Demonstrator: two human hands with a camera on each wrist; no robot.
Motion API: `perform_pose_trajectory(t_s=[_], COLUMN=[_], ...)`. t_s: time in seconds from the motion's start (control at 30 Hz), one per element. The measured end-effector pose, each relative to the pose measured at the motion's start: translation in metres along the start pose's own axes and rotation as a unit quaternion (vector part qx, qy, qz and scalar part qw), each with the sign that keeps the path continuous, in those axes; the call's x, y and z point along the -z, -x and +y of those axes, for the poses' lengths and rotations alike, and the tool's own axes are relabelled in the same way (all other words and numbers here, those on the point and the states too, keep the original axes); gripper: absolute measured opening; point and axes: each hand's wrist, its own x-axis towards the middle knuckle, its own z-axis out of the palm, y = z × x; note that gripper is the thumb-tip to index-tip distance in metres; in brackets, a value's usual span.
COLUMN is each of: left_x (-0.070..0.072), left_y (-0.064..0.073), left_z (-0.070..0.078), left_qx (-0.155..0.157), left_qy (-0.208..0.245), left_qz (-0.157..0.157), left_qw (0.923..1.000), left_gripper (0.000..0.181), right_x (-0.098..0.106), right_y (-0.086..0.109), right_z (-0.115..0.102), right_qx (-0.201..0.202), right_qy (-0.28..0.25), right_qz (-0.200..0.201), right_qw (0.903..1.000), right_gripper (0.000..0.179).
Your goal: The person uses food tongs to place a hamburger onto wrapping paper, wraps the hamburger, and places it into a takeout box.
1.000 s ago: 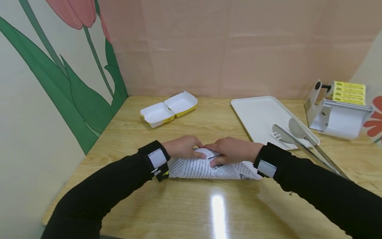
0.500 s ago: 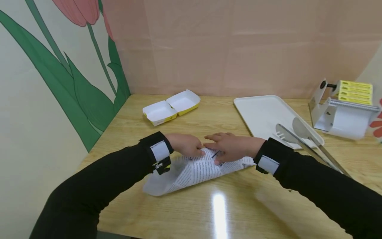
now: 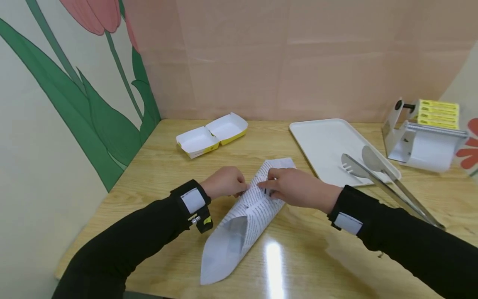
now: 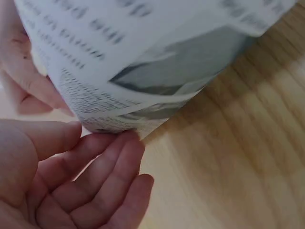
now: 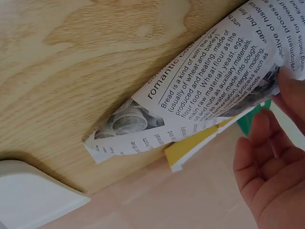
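Note:
A sheet of newsprint-patterned wrapping paper (image 3: 254, 207), rolled into a long tapered bundle, lies slantwise on the table between my hands. Its near end flares into a plain pale flap. With thumb and fingertips my left hand (image 3: 225, 182) pinches the paper's left edge; the left wrist view shows the fingers (image 4: 109, 171) bent under that edge. My right hand (image 3: 298, 187) pinches the upper part from the right, thumb (image 5: 290, 90) against the printed side in the right wrist view. Whatever may be inside the paper is hidden.
An open yellow-and-white burger box (image 3: 213, 135) sits at the back left. To the right, metal tongs (image 3: 388, 185) lie partly across a white tray (image 3: 317, 141). Behind them stands a label dispenser (image 3: 425, 137) with a yellow roll. The wooden table (image 3: 168, 257) meets walls at the back and left.
The paper has turned from lying crosswise to slanting, its near end swinging toward the person and its far end pointing away. The right hand's spread fingers have closed onto the paper.

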Motion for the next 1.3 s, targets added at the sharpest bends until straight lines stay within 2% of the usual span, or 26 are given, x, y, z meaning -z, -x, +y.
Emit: perform_pose_trajectory(t_s=[0.13,0.27,0.37,0.53,0.63,0.73,0.87,0.97,1.03,1.1,1.13,1.23,1.3], left_x=[-0.009,-0.016,-0.02,-0.024,-0.027,-0.031,-0.035,-0.038,-0.041,-0.042,-0.042,-0.042,-0.041], left_y=[-0.004,-0.008,-0.01,-0.011,-0.012,-0.013,-0.017,-0.02,-0.021,-0.02,-0.02,-0.016,-0.013], left_z=[0.002,0.006,0.008,0.009,0.007,0.005,0.001,-0.003,-0.006,-0.007,-0.008,-0.005,-0.002], left_qx=[-0.004,-0.009,-0.017,-0.036,-0.031,-0.022,-0.017,-0.011,-0.01,-0.013,-0.017,-0.054,-0.084], left_qy=[0.051,0.064,0.068,0.082,0.114,0.175,0.256,0.302,0.317,0.31,0.292,0.185,0.095], left_qz=[0.038,0.07,0.088,0.096,0.084,0.07,0.059,0.054,0.052,0.055,0.062,0.103,0.14], left_qw=[0.998,0.9955,0.9937,0.9914,0.9894,0.9818,0.9648,0.9517,0.947,0.9489,0.9541,0.9757,0.9821], left_gripper=[0.029,0.03,0.03,0.029,0.026,0.019,0.016,0.017,0.017,0.016,0.015,0.016,0.015], right_x=[-0.001,-0.003,-0.005,-0.007,-0.007,-0.01,-0.013,-0.014,-0.015,-0.014,-0.014,-0.012,-0.011], right_y=[0.009,0.017,0.021,0.023,0.023,0.022,0.023,0.023,0.022,0.022,0.022,0.02,0.019], right_z=[0.006,0.011,0.013,0.014,0.012,0.01,0.008,0.007,0.006,0.005,0.004,0.002,0.001], right_qx=[-0.036,-0.065,-0.065,-0.062,-0.062,-0.041,-0.018,-0.013,0.0,0.013,0.018,0.032,0.039], right_qy=[-0.017,-0.041,-0.045,-0.025,-0.014,0.02,0.064,0.061,0.053,0.05,0.05,0.063,0.077], right_qz=[-0.013,-0.005,0.006,0.001,-0.005,0.01,0.035,0.046,0.053,0.059,0.06,0.059,0.059], right_qw=[0.9991,0.997,0.9969,0.9978,0.998,0.9989,0.9972,0.997,0.9972,0.9969,0.9968,0.9958,0.9945], right_gripper=[0.041,0.04,0.039,0.039,0.039,0.038,0.04,0.041,0.04,0.038,0.037,0.035,0.035])
